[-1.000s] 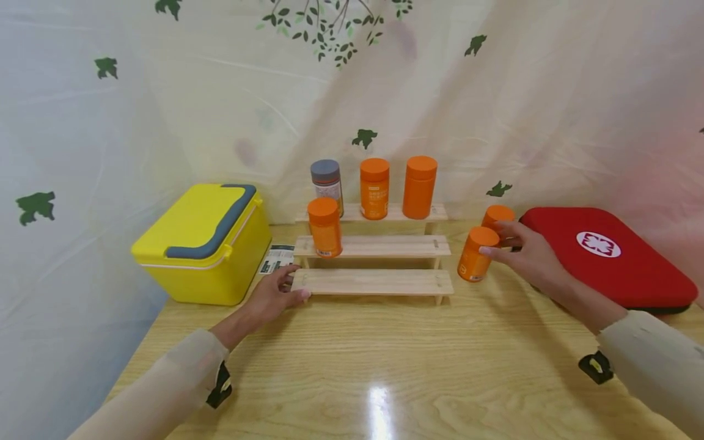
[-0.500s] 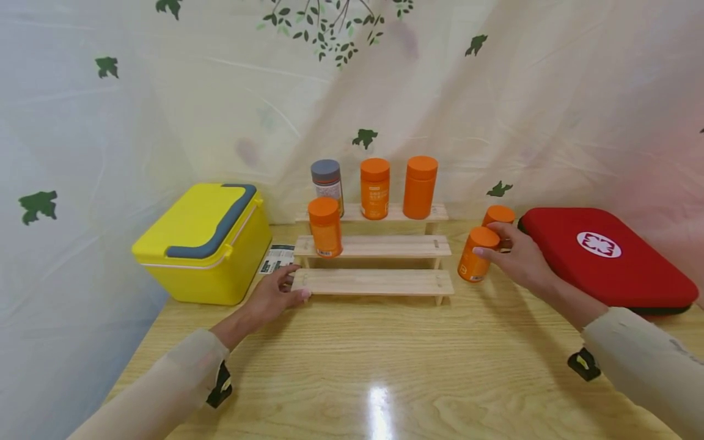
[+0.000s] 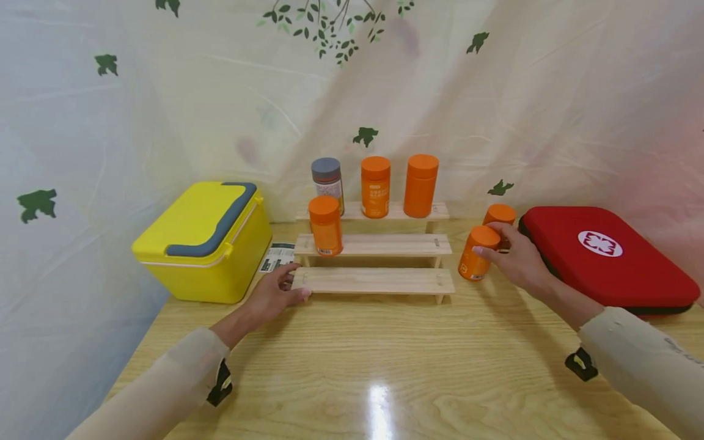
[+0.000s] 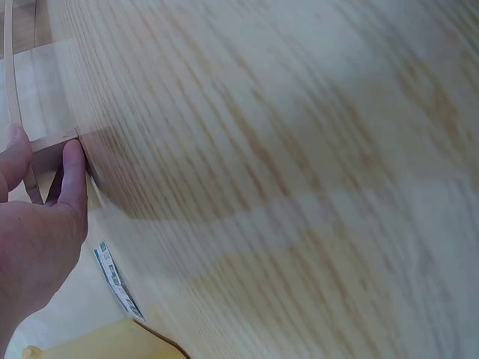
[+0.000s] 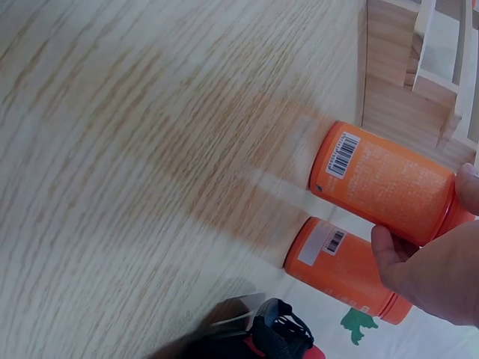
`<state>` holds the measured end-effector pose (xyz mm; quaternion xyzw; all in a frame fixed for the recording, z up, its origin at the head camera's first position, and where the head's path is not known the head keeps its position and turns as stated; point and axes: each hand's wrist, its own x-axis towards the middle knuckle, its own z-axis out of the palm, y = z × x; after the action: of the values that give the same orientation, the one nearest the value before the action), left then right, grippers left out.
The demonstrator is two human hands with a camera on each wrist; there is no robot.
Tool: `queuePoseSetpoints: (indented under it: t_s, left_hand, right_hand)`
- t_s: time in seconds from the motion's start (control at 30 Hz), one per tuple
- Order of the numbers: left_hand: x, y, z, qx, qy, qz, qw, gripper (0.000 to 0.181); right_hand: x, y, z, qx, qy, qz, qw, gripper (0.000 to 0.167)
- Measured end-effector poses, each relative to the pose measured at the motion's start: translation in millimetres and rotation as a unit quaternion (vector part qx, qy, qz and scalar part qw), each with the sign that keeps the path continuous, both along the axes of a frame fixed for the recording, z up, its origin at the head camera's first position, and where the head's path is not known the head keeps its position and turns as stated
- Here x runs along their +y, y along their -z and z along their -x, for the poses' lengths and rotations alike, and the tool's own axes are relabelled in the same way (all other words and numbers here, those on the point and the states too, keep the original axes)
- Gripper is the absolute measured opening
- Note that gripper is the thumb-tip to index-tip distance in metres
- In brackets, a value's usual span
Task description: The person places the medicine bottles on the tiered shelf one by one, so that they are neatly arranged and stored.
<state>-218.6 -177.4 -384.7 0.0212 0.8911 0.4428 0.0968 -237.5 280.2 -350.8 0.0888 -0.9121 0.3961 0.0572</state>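
My left hand [image 3: 272,292] pinches the left end of the lowest step of a three-tier wooden rack [image 3: 374,281]; in the left wrist view, thumb and finger sit either side of its end support [image 4: 49,155]. To the right of the rack, my right hand [image 3: 519,260] grips an upright orange bottle [image 3: 473,261] near its lid. That bottle's barcode and base face the right wrist camera. Close behind stands a second orange bottle [image 3: 499,214], partly hidden by the hand and the first bottle.
A grey-lidded bottle [image 3: 328,183] and two orange bottles stand on the top step. One orange bottle [image 3: 326,229] is on the middle step's left. A yellow box [image 3: 203,244] stands left, with a printed card [image 3: 277,256] beside it; a red case [image 3: 605,256] lies right.
My right hand has shifted slightly left, its thumb and fingers closing round the nearer bottle's upper part. That bottle stays in about the same place. The left hand has not moved.
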Motion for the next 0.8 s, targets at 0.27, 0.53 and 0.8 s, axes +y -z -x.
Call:
queuePoseSetpoints:
  t_s: [0.27, 0.53, 0.8]
  left_hand:
    - [0.1, 0.6, -0.2, 0.001, -0.002, -0.003, 1.0, 0.065]
    - [0.4, 2.0, 0.4, -0.001, -0.005, 0.0, 1.0, 0.064]
    - [-0.4, 2.5, 0.3, 0.005, 0.001, 0.0, 1.0, 0.065]
  right_hand:
    - [-0.7, -0.1, -3.8, 0.03, 0.0, -0.001, 0.9995, 0.06]
    - [3.6, -6.6, -15.1, 0.041, -0.008, -0.001, 0.9991, 0.059]
    - [9.6, -32.0, -28.6, 0.032, 0.003, 0.009, 0.9994, 0.061]
